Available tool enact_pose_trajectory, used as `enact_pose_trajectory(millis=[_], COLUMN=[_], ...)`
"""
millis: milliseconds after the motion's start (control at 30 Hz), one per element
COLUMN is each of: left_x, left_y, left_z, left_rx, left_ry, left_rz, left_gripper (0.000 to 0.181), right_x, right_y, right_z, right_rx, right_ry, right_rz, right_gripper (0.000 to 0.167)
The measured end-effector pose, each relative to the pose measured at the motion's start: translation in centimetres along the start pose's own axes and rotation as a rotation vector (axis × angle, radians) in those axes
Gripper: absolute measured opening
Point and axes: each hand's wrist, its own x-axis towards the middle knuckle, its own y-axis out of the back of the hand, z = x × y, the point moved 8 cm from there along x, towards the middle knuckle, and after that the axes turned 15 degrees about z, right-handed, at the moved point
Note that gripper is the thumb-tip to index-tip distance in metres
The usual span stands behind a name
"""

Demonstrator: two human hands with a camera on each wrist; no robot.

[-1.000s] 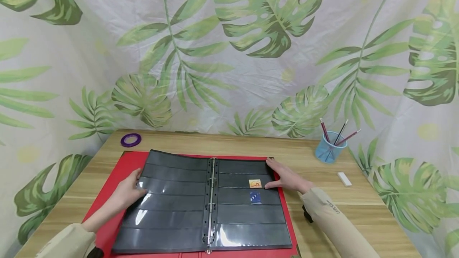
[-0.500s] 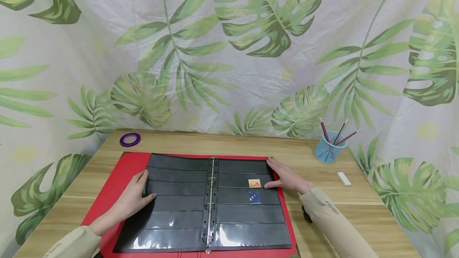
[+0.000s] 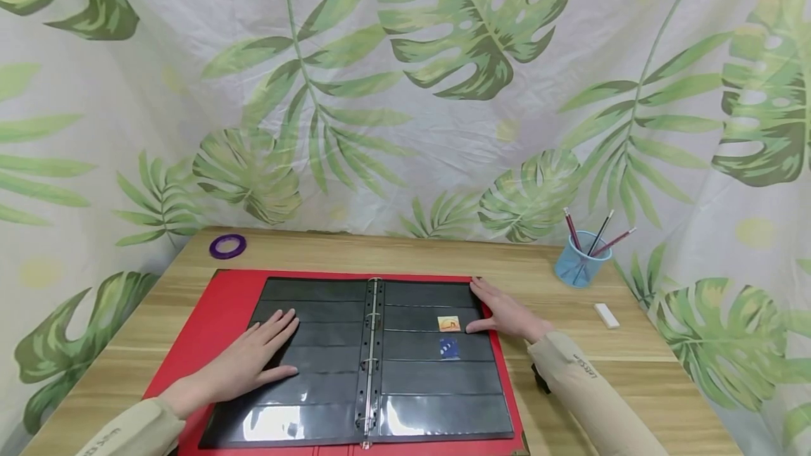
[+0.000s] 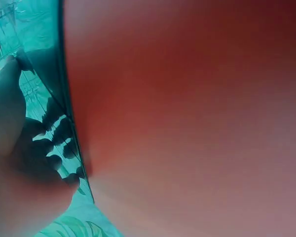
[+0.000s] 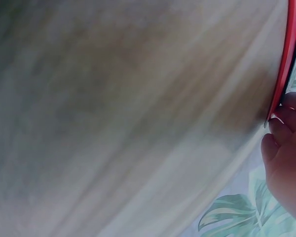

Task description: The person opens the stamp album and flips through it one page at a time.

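Observation:
A red ring binder (image 3: pixel 222 308) lies open on the wooden table, with black pocket pages on both sides of its metal rings. The left hand (image 3: pixel 243 364) rests flat on the left page (image 3: pixel 323 336), fingers straight and spread; in the left wrist view that hand (image 4: pixel 19 143) lies against the glossy page. On the upper right edge of the right page (image 3: pixel 437 377) rests the right hand (image 3: pixel 510 314), thumb beside an orange stamp (image 3: pixel 448 324). Below that stamp is a blue stamp (image 3: pixel 449 348). In the right wrist view the right hand (image 5: pixel 288 148) touches the binder's red edge (image 5: pixel 287 54).
At the back left of the table lies a purple ring (image 3: pixel 227 246). A blue mesh cup (image 3: pixel 581 267) with several pencils stands at the back right, and a white eraser (image 3: pixel 606 316) lies in front of it. Leaf-patterned cloth (image 3: pixel 355 160) hangs behind the table.
The left hand has moved right from the left page's outer edge onto its surface, and the page, raised at its upper left before, now lies flat. The right hand has stayed in place.

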Motion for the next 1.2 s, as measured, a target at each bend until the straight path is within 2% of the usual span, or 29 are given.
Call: enact_pose_trajectory(millis=[367,633,1200], left_x=[-0.2,-0.21,-0.05], left_y=[-0.21,-0.32,-0.41], left_z=[-0.13,-0.26,-0.19], left_rx=[0.024,0.031,0.019], left_ry=[0.014,0.013,0.016], left_rz=[-0.028,-0.027,-0.024], left_gripper=[0.084,0.085,0.085], right_x=[0.09,0.12,-0.16], right_y=[-0.14,-0.12,0.5], right_z=[-0.04,0.08,-0.78], right_rx=[-0.017,-0.014,0.006], right_ry=[0.002,-0.015,0.021], right_rz=[-0.002,0.004,0.048], right_gripper=[0.1,0.098,0.091])
